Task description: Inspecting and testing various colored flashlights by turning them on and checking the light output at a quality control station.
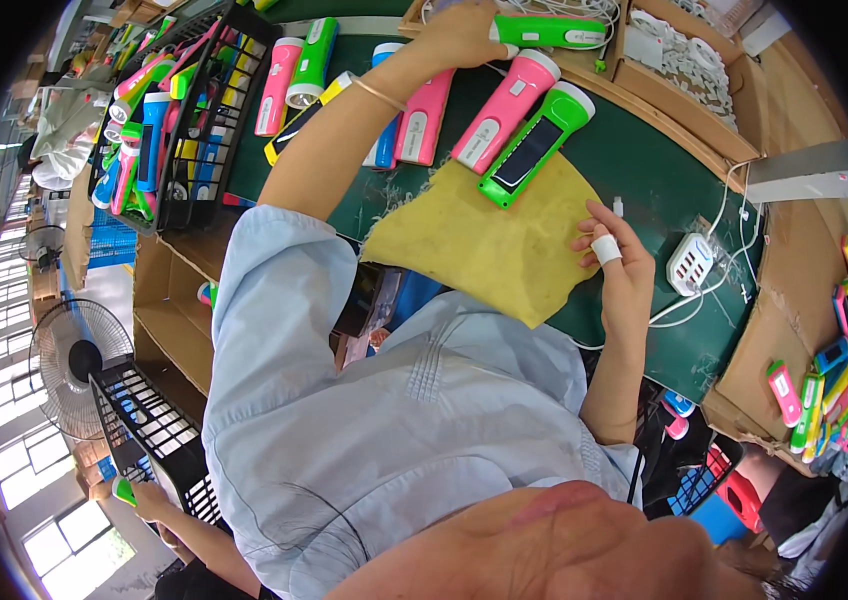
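Observation:
My left arm stretches to the far side of the table. My left hand (459, 42) is closed around one end of a green flashlight (556, 32). The hand's own fingers are partly cut off by the picture's top edge. My right hand (622, 262) hovers at the right edge of a yellow cloth (484, 235), its fingers loosely bent and apart, with white tape round one finger. No object shows in it. A green flashlight with a dark solar panel (534, 145) rests partly on the cloth, beside a pink flashlight (506, 110).
More flashlights, including a pink one (426, 118), lie on the green table (684, 345). A black crate (209, 120) full of them stands left. A cardboard box (679, 75) of white cables is at the back; a white USB charger (689, 265) sits right. Another person's hand (149, 500) shows lower left.

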### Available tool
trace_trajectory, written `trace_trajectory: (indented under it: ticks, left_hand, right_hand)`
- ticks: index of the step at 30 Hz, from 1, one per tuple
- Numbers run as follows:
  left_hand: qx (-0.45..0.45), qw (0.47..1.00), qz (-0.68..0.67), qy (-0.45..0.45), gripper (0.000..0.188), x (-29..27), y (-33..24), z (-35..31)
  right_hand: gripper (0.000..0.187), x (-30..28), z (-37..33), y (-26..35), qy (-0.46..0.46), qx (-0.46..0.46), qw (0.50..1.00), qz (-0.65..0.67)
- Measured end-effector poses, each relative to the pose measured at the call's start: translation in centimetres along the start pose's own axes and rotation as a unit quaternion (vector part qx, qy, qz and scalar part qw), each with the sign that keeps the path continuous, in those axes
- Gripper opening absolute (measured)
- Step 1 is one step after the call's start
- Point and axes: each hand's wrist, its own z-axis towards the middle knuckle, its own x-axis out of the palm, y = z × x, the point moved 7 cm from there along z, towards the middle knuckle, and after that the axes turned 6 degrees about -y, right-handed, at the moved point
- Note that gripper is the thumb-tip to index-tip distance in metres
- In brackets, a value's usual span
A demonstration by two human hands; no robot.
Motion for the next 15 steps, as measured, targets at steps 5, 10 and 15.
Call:
trace_trajectory:
  ticks: [5, 10, 15]
  left_hand:
    - [0.114, 0.967, -0.167, -0.157, 0.043, -6.8, -3.8, -2.2]
    - [0.144, 0.959, -0.239, 0.046, 0.037, -6.8, -8.0, -8.3]
    - [0.092, 0.941, -0.323, 0.039, 0.060, -0.1, -13.1, -14.1]
  right_hand:
    - [0.027, -1.3, -0.8, 0.9, -0.025, -0.015, 1.000, 0.011]
    - [0.068, -2.7, -1.5, 5.1, -0.087, -0.153, 0.982, -0.063]
    - [0.076, 4.0, -4.2, 0.2, 0.219, 0.149, 0.964, 0.031]
